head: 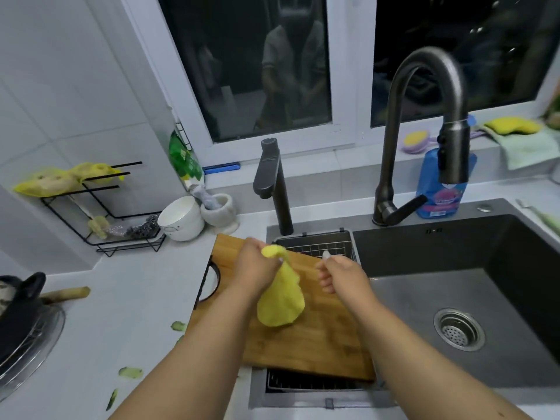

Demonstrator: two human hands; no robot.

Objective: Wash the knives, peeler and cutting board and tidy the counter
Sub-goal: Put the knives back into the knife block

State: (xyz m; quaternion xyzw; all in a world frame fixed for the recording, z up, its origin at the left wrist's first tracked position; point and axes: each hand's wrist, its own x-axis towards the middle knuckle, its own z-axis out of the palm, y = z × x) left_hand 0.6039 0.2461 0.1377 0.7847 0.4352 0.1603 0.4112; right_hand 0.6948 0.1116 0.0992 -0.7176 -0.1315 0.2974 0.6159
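Your two bare forearms reach in from the bottom edge toward the bamboo cutting board (pixel 321 338), which lies across a wire rack (pixel 318 242) at the left side of the dark sink (pixel 472 283), its handle end overhanging the white counter (pixel 136 298). Your left hand (pixel 257 268) is closed around the gathered top of a yellow cloth (pixel 280 304), which hangs down against the board's surface. Your right hand (pixel 339 274) hovers just right of the cloth above the board, fingers curled in; you cannot tell whether it holds anything. Green peel scraps (pixel 130 372) lie on the counter left of the board. Behind the board stand a white bowl (pixel 181 218), a small dark tap (pixel 272 189) and a tall gooseneck faucet (pixel 424 116). No knife or peeler can be made out.
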